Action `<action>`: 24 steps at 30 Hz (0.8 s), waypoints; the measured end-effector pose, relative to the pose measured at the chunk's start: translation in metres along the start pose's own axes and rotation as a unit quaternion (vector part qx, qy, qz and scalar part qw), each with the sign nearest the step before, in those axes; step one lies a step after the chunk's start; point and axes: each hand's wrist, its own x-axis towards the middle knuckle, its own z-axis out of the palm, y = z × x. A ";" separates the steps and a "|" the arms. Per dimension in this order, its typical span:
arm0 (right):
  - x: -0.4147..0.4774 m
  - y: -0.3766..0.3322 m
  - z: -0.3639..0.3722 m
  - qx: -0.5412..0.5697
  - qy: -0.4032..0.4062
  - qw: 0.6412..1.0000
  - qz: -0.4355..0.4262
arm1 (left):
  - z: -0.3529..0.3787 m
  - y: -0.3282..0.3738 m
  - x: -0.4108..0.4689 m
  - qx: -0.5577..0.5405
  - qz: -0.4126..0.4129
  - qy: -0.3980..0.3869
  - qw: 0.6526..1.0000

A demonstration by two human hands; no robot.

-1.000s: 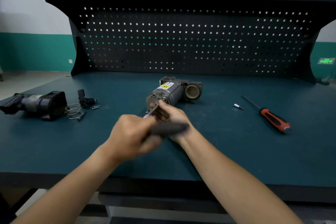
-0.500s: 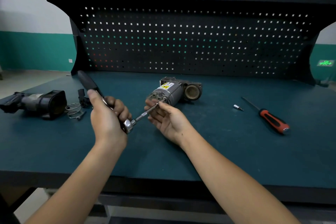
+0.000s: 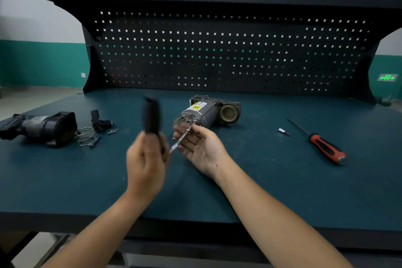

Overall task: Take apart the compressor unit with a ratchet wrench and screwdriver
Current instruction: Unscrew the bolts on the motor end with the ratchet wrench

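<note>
Already a black housing (image 3: 41, 126) lies detached nearby. Left hand (image 3: 145, 159) grips the ratchet wrench (image 3: 150, 115), right hand (image 3: 200, 148) pinches its shaft at the compressor unit (image 3: 202, 113); end bolts apparently remain.

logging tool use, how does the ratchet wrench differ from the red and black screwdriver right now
The black-handled ratchet wrench is gripped by the left hand; the red-and-black screwdriver lies untouched on the teal table. The wrench handle stands nearly upright; the screwdriver lies flat. The wrench's extension meets the grey compressor unit, steadied by the right hand; the screwdriver lies apart. Both have metal shafts.
</note>
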 end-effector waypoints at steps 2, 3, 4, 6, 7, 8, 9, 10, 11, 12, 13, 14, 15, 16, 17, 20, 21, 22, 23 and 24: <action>-0.001 -0.001 0.000 0.005 -0.004 1.000 0.001 | 0.005 0.005 0.007 -0.173 -0.196 0.116 0.958; -0.001 -0.001 0.001 0.005 -0.001 1.000 -0.003 | 0.005 0.004 0.011 -0.207 -0.243 0.159 0.934; -0.001 0.000 0.002 0.002 0.003 1.000 -0.009 | 0.004 0.003 0.015 -0.240 -0.272 0.192 0.912; 0.000 0.002 0.002 -0.005 0.010 1.000 -0.021 | 0.000 0.003 0.018 -0.285 -0.297 0.227 0.883; 0.001 0.003 0.002 -0.009 0.010 1.000 -0.026 | -0.002 0.003 0.019 -0.289 -0.298 0.225 0.882; 0.002 0.003 0.001 -0.014 0.010 0.999 -0.030 | -0.002 0.003 0.019 -0.285 -0.289 0.213 0.889; 0.002 0.003 0.000 -0.016 0.011 0.999 -0.034 | -0.002 0.002 0.019 -0.273 -0.277 0.193 0.901; 0.003 0.003 0.000 -0.018 0.015 0.999 -0.038 | -0.002 0.001 0.019 -0.249 -0.259 0.169 0.918; 0.003 0.003 0.001 -0.019 0.019 0.999 -0.042 | -0.002 0.001 0.019 -0.219 -0.233 0.134 0.938; 0.004 0.004 0.001 -0.020 0.025 0.998 -0.046 | -0.003 0.001 0.018 -0.175 -0.179 0.079 0.965; 0.004 0.004 0.002 -0.021 0.031 0.998 -0.048 | -0.006 0.002 0.018 -0.098 -0.082 0.001 0.992; 0.004 0.005 0.003 -0.019 0.036 0.998 -0.048 | -0.009 0.002 0.019 0.021 0.055 -0.096 0.994; 0.004 0.006 0.003 -0.014 0.038 0.998 -0.046 | -0.011 0.001 0.020 0.124 0.183 -0.192 0.956; 0.004 0.006 0.003 -0.012 0.039 0.998 -0.043 | -0.015 -0.004 0.021 0.197 0.293 -0.268 0.896; 0.004 0.006 0.003 -0.016 0.038 0.998 -0.041 | -0.018 -0.006 0.024 0.238 0.341 -0.316 0.853; 0.001 0.004 0.002 -0.020 0.035 0.999 -0.032 | -0.017 -0.008 0.019 0.242 0.321 -0.256 0.879; 0.000 0.003 0.002 -0.014 0.031 0.999 -0.025 | -0.013 -0.003 0.014 0.190 0.224 -0.179 0.939; -0.001 0.002 0.002 -0.007 0.026 0.999 -0.018 | -0.009 0.002 0.011 0.078 0.078 -0.081 0.991; -0.002 0.001 0.002 0.002 0.020 1.000 -0.011 | -0.003 0.005 0.012 -0.056 -0.075 0.011 0.996; -0.002 0.000 0.002 0.009 0.013 1.000 -0.005 | -0.002 0.006 0.016 -0.164 -0.190 0.083 0.965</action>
